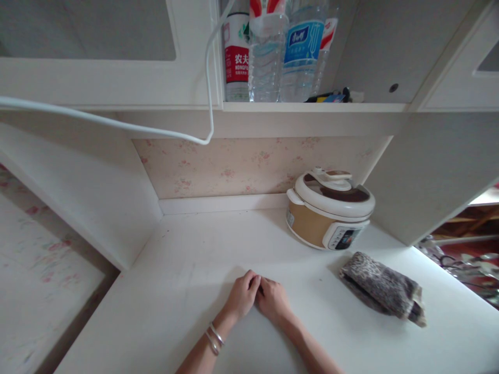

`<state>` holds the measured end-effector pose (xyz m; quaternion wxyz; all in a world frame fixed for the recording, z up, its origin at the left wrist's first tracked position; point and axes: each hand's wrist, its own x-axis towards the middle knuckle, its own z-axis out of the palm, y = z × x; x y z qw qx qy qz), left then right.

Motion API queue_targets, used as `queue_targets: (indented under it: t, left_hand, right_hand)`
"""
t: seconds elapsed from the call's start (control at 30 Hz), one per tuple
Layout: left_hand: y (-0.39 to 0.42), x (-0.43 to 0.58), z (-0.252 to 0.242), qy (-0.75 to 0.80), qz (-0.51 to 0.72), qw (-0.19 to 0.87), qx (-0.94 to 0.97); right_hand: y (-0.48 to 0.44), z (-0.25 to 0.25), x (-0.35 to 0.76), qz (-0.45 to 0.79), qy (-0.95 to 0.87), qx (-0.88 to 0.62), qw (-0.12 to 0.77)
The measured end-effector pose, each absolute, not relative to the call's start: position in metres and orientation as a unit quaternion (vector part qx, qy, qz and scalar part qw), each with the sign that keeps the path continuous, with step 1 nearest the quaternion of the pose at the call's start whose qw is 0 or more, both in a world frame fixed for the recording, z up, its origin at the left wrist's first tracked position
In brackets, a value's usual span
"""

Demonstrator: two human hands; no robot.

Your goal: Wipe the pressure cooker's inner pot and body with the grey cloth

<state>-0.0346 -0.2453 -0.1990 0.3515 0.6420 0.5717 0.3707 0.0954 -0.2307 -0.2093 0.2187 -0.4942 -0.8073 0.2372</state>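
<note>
Likely idle step — left hand (240, 297) and right hand (274, 301) touch, fingers curled in — next move probably needs parting them.

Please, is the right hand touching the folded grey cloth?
Apart. The head view plainly shows a stretch of white tabletop between the right hand and the folded grey cloth.

At the top centre, the red label (237, 64) on one bottle (237, 56) reads "农夫 NONGFU", and the blue label (303, 43) on another bottle (300, 62) further right seems to read "康师傅".
</note>
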Motion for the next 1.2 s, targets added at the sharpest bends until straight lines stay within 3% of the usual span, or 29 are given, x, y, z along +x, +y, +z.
queue_targets:
  t: [0.4, 0.6, 0.9, 1.2]
  left_hand:
    - [-0.244, -0.033, -0.203, 0.569, 0.389, 0.372, 0.622]
    - [-0.204, -0.014, -0.168, 0.497, 0.403, 0.558, 0.528]
    - [-0.063, 0.081, -0.069, 0.483, 0.397, 0.637, 0.451]
    - [-0.023, 0.107, -0.068, 0.483, 0.476, 0.618, 0.398]
  right_hand:
    - [-0.228, -0.210, 0.094, 0.285, -0.789, -0.485, 0.248]
    - [-0.243, -0.209, 0.143, 0.417, -0.632, -0.541, 0.366]
    - [-0.305, -0.217, 0.225, 0.328, -0.572, -0.648, 0.381]
    - [-0.290, -0.212, 0.214, 0.303, -0.612, -0.650, 0.334]
